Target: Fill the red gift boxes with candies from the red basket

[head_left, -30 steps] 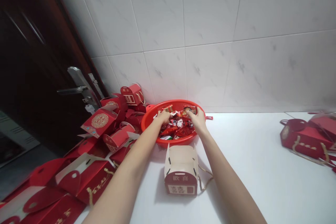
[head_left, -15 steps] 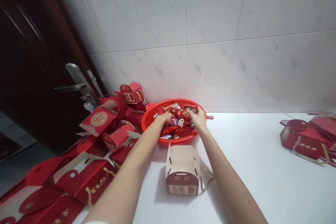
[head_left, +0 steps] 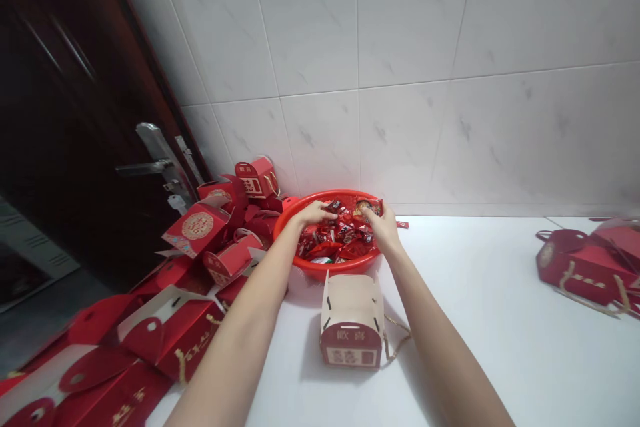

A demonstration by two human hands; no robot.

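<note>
Both hands reach into a red plastic basket (head_left: 311, 269) full of wrapped sweets (head_left: 345, 235). My left hand (head_left: 315, 213) is at the basket's left side, its fingers closed on a dark red wrapped candy (head_left: 333, 206). At the right side my right hand (head_left: 382, 223) pinches a red and gold snack packet (head_left: 367, 205) between thumb and fingers. Between my forearms an open red gift box (head_left: 353, 327) stands on the white table, its pale inside showing and a twisted rope handle lying to its right.
Many red gift boxes (head_left: 197, 227) are piled on the left, several with lids open. Another group of red boxes (head_left: 583, 263) sits at the far right. A tiled wall (head_left: 425, 147) rises behind the basket, and a dark door (head_left: 75, 147) with a metal handle is at left.
My left hand has come up from among the sweets toward the basket's back left, now with a dark red candy. My right hand has lifted the packet slightly. The view has shifted a little.
</note>
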